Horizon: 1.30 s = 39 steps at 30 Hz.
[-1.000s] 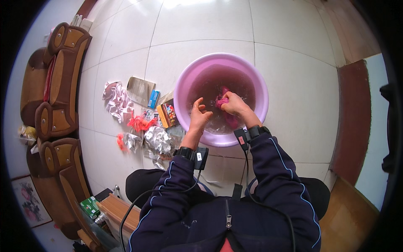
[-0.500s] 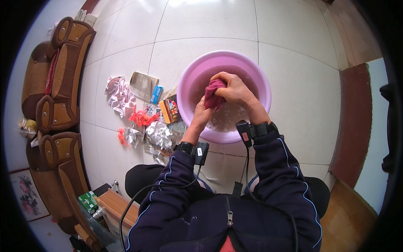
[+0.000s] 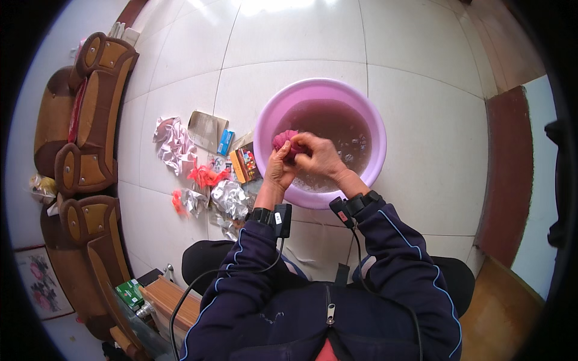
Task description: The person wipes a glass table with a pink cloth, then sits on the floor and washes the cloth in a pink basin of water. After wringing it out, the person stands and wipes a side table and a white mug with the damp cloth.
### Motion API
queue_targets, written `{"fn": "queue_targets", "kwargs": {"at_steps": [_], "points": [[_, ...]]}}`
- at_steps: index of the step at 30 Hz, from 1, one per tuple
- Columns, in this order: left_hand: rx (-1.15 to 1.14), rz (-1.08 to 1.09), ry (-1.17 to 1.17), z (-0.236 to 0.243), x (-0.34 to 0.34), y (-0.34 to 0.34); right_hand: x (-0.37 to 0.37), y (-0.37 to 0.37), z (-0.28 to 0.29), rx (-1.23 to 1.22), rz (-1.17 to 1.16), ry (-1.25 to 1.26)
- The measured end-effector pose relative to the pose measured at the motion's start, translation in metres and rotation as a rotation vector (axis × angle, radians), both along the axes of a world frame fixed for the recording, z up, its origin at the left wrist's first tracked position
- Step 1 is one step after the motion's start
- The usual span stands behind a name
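Note:
A pink plastic basin [image 3: 376, 144] holds murky, bubbly water. Over its left half I grip a bunched dark pink cloth [image 3: 285, 138] with both hands. My left hand [image 3: 278, 165] is closed on the cloth from below, its thumb up against it. My right hand [image 3: 317, 157] is closed on the cloth from the right, fingers curled over it. The two hands are close together and hide part of the cloth.
Left of the basin lie crumpled paper [image 3: 174, 147], red plastic scraps [image 3: 205, 175], silver foil [image 3: 230, 195], flat cardboard [image 3: 205, 126], a blue box [image 3: 226, 142] and a colourful box [image 3: 244, 162]. Brown sofas [image 3: 81, 132] line the left; a wooden item [image 3: 168, 296] stands lower left.
My left hand, open a second ago, has joined my right on the cloth. The cloth was lifted from the middle of the water and has since moved down and left.

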<state>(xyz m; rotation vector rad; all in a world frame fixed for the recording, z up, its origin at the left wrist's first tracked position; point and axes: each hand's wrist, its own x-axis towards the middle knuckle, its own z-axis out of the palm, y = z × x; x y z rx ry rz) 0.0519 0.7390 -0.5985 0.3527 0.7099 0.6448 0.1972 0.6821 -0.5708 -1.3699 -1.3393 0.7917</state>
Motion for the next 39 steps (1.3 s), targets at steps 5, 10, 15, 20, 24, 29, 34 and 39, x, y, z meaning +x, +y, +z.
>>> {"fn": "queue_targets", "kwargs": {"at_steps": [5,10,15,20,24,29,34,39], "points": [[0.032,-0.027,-0.056,0.011,0.003,-0.001,0.022,0.006,-0.019,-0.256,-0.468,0.346],[0.218,-0.112,0.049,0.007,0.021,-0.019,0.005,-0.002,-0.028,-0.562,0.039,1.395],[0.593,-0.332,0.629,-0.028,0.013,-0.018,-0.001,-0.003,-0.026,-0.543,0.011,1.237],[1.047,-0.66,0.756,-0.049,-0.007,-0.007,0.009,-0.004,-0.029,-0.681,-0.004,0.946],[0.315,-0.514,0.235,-0.025,-0.009,-0.008,0.013,-0.008,-0.031,-0.731,0.036,1.026],[0.355,-0.416,0.105,0.02,-0.002,-0.016,0.015,-0.008,-0.027,-0.611,0.241,0.951],[0.179,-0.325,0.097,0.022,0.007,-0.011,0.009,-0.002,-0.028,-0.673,0.192,0.671],[0.773,-0.286,0.774,-0.011,0.018,-0.012,-0.007,0.0,-0.037,-0.591,0.108,-0.055]]}}
